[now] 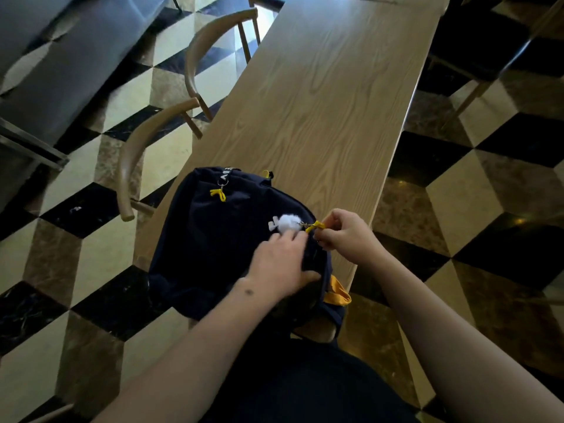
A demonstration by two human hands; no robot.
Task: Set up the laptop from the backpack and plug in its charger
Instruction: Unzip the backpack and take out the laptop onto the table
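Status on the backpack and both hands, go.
Left hand pressing down on the navy backpack. Right hand pinching the yellow zipper pull. Laptop not in view. Wooden table ahead bare.

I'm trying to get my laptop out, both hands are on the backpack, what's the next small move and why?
Probably draw the yellow zipper pull along the zipper with your right hand, which already pinches it, while your left hand holds the dark backpack steady on the wooden table. No laptop shows yet, so the bag likely needs opening first.
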